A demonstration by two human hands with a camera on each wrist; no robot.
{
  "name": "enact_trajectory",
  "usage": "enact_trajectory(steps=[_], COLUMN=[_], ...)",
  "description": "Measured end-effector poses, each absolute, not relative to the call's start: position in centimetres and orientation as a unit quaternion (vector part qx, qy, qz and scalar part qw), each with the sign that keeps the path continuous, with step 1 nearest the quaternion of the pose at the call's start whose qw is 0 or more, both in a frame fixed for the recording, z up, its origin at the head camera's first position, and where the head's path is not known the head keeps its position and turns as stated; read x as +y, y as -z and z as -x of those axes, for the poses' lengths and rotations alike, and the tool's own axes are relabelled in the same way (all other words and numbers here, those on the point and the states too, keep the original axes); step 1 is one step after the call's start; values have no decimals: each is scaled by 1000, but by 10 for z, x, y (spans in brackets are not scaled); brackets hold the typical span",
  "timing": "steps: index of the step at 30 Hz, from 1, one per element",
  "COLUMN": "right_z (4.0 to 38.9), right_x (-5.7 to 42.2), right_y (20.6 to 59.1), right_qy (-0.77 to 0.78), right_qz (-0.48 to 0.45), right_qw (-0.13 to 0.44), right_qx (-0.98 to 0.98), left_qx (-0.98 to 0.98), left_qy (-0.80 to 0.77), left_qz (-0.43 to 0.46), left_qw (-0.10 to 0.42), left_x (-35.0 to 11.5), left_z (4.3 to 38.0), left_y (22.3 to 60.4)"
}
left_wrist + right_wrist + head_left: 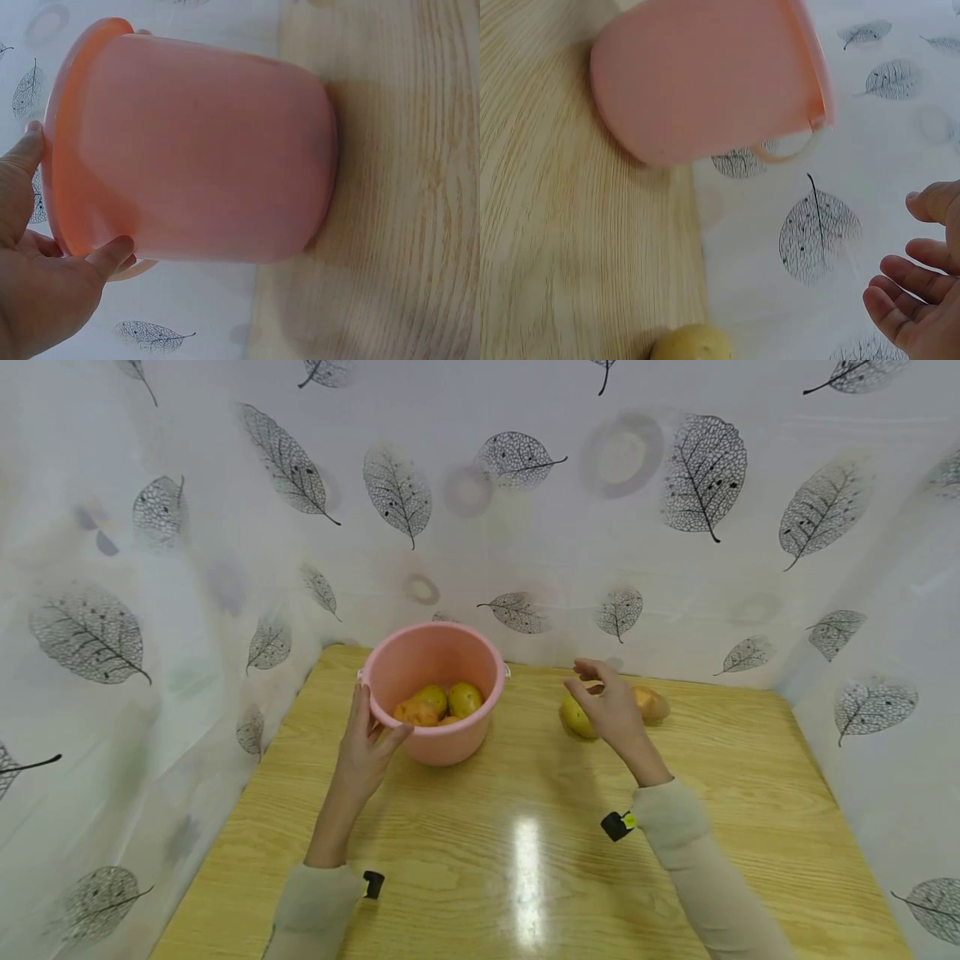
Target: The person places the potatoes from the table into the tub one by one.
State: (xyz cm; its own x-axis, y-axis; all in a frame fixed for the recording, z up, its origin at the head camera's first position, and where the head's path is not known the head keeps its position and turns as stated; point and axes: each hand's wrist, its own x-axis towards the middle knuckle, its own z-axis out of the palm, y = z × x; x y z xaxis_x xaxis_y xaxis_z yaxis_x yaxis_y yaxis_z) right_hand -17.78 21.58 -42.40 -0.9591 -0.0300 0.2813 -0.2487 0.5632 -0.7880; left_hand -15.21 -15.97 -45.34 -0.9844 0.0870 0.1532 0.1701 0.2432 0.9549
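Note:
My left hand (362, 758) grips the rim of a pink plastic bucket (442, 747), its thumb and fingers spread along the edge in the left wrist view. The bucket stands upright. Inside lie several potato-like pieces (416, 713), some brownish, and rounder yellow-green ones (465, 699). To the bucket's right, my right hand (617, 714) hovers with fingers loosely bent and nothing held. Partly hidden by it are a round yellow-green piece of produce (576, 718) and a brownish, elongated potato-like piece (651, 703). In the right wrist view, air separates this hand from the yellow piece (694, 343).
Everything stands on a wood-grain table (450, 860). A whitish sheet (555, 543) printed with dark leaves rises behind the table and along both sides. The bucket's pale handle (787, 154) hangs behind it. Small black devices (617, 826) sit at both wrists.

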Motion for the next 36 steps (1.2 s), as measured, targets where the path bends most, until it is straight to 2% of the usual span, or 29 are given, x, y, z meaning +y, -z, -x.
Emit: enact_trajectory(steps=[10, 23, 36], right_z=[172, 173, 176], right_x=[249, 258, 262], right_y=[436, 453, 487], right_qy=[-435, -417, -427], right_qz=[-54, -45, -16], right_qw=[147, 170, 92], right_qx=[-887, -892, -899], left_qx=[-795, -793, -785], left_qy=[598, 602, 613], left_qz=[91, 83, 85], left_qw=[48, 40, 40], left_x=[-159, -160, -160], left_z=[151, 150, 153], left_y=[454, 451, 456])
